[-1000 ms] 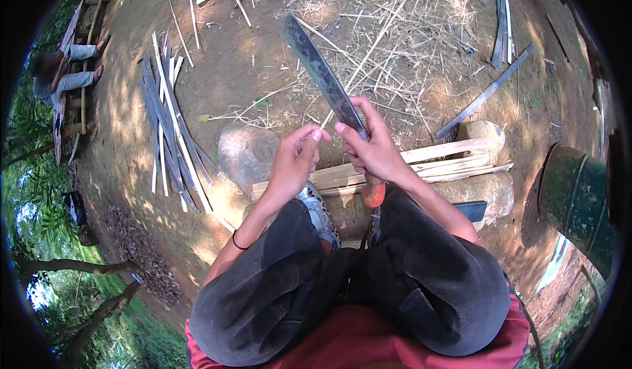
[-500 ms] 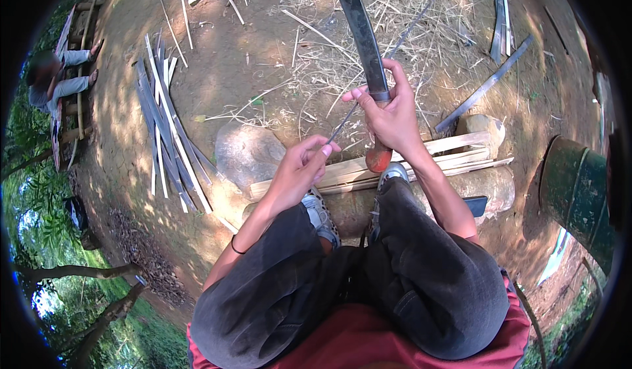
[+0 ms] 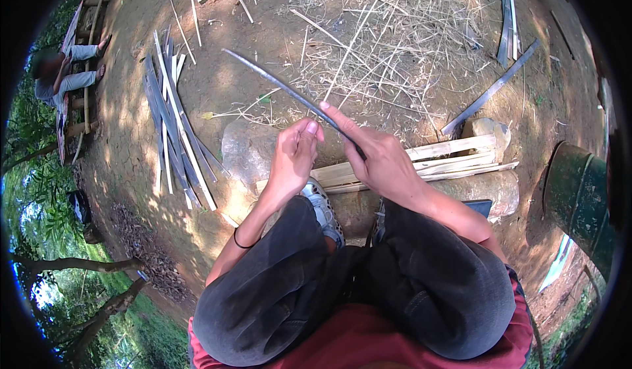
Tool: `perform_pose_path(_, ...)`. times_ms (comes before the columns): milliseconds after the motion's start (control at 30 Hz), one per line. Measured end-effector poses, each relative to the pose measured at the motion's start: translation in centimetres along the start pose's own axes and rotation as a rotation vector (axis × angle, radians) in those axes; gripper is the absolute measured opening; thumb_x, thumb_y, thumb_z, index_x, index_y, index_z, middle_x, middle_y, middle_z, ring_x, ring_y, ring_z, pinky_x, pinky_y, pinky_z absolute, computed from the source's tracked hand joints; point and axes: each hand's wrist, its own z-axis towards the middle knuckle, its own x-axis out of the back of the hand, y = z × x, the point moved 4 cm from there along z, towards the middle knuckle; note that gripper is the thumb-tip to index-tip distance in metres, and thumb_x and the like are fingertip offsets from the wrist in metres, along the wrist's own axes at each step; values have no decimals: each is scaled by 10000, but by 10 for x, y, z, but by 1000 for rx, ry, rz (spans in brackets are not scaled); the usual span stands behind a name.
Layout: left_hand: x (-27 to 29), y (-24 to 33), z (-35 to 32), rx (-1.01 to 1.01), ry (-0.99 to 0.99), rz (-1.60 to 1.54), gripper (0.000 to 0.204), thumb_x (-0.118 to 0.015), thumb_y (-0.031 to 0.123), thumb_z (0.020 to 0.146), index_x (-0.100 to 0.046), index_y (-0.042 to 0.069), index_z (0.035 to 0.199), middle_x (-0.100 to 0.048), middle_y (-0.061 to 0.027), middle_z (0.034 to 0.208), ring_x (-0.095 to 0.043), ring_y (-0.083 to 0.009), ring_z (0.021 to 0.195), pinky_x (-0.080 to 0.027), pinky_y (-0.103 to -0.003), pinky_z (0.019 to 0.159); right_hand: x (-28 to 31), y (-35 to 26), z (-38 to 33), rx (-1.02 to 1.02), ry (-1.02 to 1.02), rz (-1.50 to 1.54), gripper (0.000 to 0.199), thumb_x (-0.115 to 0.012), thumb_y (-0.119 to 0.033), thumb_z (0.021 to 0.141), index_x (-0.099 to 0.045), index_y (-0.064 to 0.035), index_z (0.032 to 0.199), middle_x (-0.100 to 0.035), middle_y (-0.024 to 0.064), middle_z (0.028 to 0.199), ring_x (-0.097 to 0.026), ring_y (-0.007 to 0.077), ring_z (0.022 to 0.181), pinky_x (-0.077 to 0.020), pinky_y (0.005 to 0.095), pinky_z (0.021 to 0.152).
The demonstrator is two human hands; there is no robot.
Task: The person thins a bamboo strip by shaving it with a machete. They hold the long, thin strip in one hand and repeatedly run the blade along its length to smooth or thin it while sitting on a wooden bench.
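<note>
In my right hand (image 3: 388, 161) is a machete (image 3: 283, 87), its dark blade slanting up and to the left, seen nearly edge-on. My fingers hide the handle, and my index finger lies along the blade. My left hand (image 3: 294, 155) is closed just left of the blade, thumb and fingers pinched together. A thin pale bamboo strip (image 3: 361, 36) stretches away from the blade beside these fingers; its near end is hidden. Below both hands, pale split pieces (image 3: 454, 155) lie across a log (image 3: 484, 191) near my shoes (image 3: 320, 211).
Dark and pale strips (image 3: 172, 119) are heaped on the left, beside a flat stone (image 3: 247, 148). Thin shavings (image 3: 395, 46) litter the ground ahead. A long dark strip (image 3: 490, 89) and a green drum (image 3: 579, 194) are on the right. Another person (image 3: 66, 79) sits at far left.
My right hand has turned the machete from upright to slanting left, beside my left fingers. The thin strip now shows pale instead of dark. My left hand has moved slightly up and left.
</note>
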Motion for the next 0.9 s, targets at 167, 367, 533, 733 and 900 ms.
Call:
perform_pose_path(167,5,-7,-3,-39,118,54,265,-415,158,1004,-546,-1,837,-446,7,618,-436,-79,545,-356,-271,499,-11,1,0,84,-117,-267,735,-598,-62,855,-324,-323,1486,-528,128,673,-561,325,482,-475,431,457)
perform_pose_path(367,8,-16,4,-116,148,142,212,-442,177,1029,-525,23,908,-416,46,632,-347,-36,494,-292,-213,449,-12,20,15,143,-230,-515,768,-561,-96,884,-222,-378,1512,-517,128,683,-556,294,427,-441,451,371)
perform_pose_path(533,9,-17,5,-163,223,152,216,-455,205,1030,-546,40,923,-444,51,657,-398,-29,541,-349,-198,503,-11,19,23,208,-175,-612,772,-557,-106,889,-205,-391,1514,-506,124,667,-574,286,442,-434,439,357)
perform_pose_path(733,15,-2,9,-216,203,124,224,-424,153,1014,-536,33,861,-420,14,622,-381,-73,519,-318,-257,480,-9,15,35,193,-75,-550,784,-642,-125,844,-225,-143,1507,-580,188,707,-594,327,478,-476,450,455)
perform_pose_path(900,21,3,23,-222,222,68,244,-429,189,1032,-519,52,852,-339,76,557,-287,-27,437,-240,-216,401,14,1,55,45,-109,-414,570,-665,-227,818,-422,144,1177,-600,228,615,-628,388,532,-518,453,516)
